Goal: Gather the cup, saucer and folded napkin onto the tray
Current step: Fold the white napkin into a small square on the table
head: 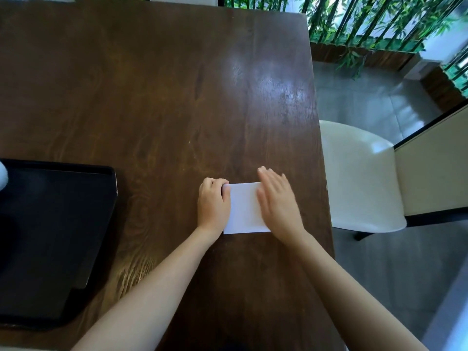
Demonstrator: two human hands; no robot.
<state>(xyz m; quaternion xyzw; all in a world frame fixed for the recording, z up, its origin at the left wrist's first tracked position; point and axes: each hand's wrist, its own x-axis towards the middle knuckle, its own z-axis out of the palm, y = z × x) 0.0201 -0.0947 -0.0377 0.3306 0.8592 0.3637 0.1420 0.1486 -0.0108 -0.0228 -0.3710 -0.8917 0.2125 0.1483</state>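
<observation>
A white folded napkin lies flat on the dark wooden table, near its right edge. My left hand rests on the napkin's left edge with curled fingers pinching its far left corner. My right hand lies flat and open over the napkin's right side, blurred by motion. A black tray sits at the left of the table. A small piece of something white shows at the frame's left edge over the tray; I cannot tell whether it is the cup or the saucer.
A white cushioned chair stands just past the table's right edge. Beyond it are a grey tiled floor and a planter with green bamboo at the far right. Another white chair back shows at the table's far edge.
</observation>
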